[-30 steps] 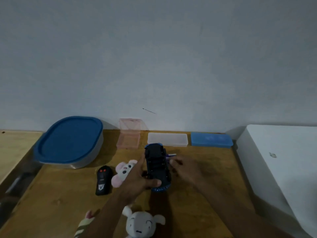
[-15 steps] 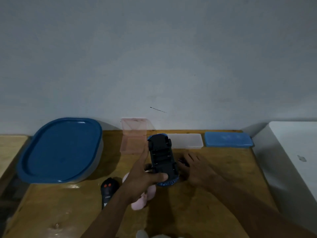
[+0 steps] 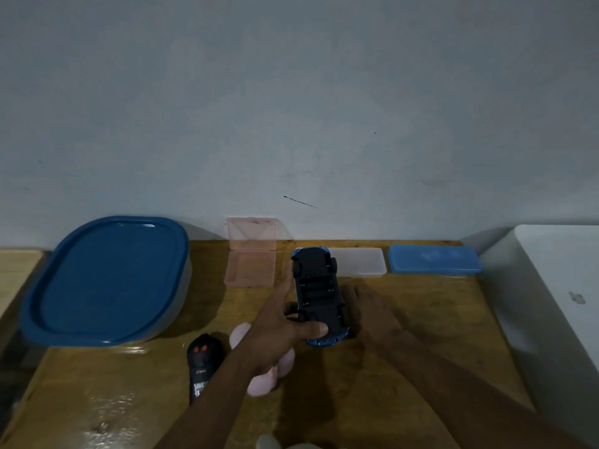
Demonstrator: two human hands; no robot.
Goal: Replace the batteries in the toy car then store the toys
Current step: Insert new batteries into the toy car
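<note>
While the left hand grips the upturned toy car, the right hand lies flat and loose on the worktop; it holds nothing.

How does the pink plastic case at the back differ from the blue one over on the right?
The pink case stands open, its lid leaning up against the wall; the blue case lies shut and flat. The pink case is see-through and looks empty; the blue case is opaque, so its contents are hidden. The pink case sits beside the big blue-lidded tub; the blue case sits near the white box. Both are small, shallow plastic cases on the wooden table.
</note>
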